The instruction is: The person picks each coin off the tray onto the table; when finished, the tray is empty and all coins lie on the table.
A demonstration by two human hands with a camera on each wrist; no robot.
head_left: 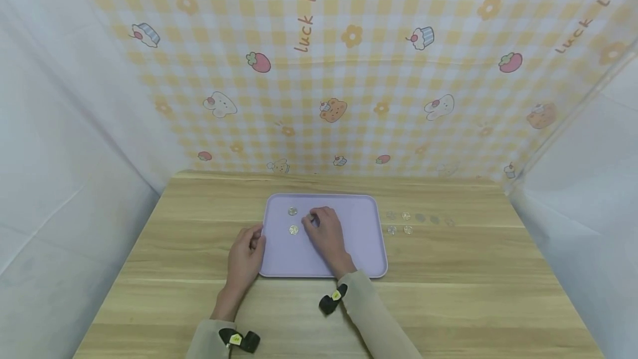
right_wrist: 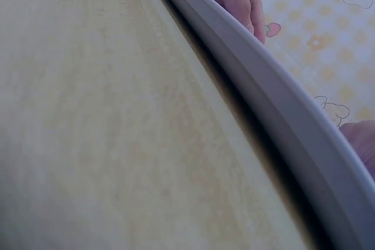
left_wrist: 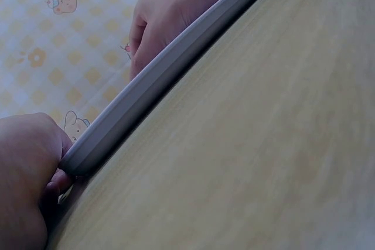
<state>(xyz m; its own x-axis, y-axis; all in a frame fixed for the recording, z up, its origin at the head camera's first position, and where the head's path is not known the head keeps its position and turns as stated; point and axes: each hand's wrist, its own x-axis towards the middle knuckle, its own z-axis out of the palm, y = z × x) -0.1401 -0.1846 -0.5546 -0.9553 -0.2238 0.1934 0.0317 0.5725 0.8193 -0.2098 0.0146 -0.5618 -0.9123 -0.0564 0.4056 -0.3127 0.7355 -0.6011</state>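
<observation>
A lilac rectangular tray [head_left: 349, 237] lies on the wooden table. My left hand [head_left: 246, 256] holds the tray's left edge; in the left wrist view, fingers [left_wrist: 57, 182] reach under the rim. Over the tray's middle, my right hand [head_left: 326, 237] pinches a small coin [head_left: 311, 218] between thumb and fingertips. Left of that hand, two gold-coloured coins, an upper coin [head_left: 292, 211] and a lower coin [head_left: 293, 230], lie on the tray. In the right wrist view the tray's side wall [right_wrist: 263, 92] hides most of the right hand [right_wrist: 360, 144].
Right of the tray, several coins lie in two rows on the table [head_left: 463, 276], among them a gold-coloured coin [head_left: 408, 230] and a duller grey coin [head_left: 435, 219]. A yellow checked cloth [head_left: 309, 82] hangs behind the table, with white sheets at both sides.
</observation>
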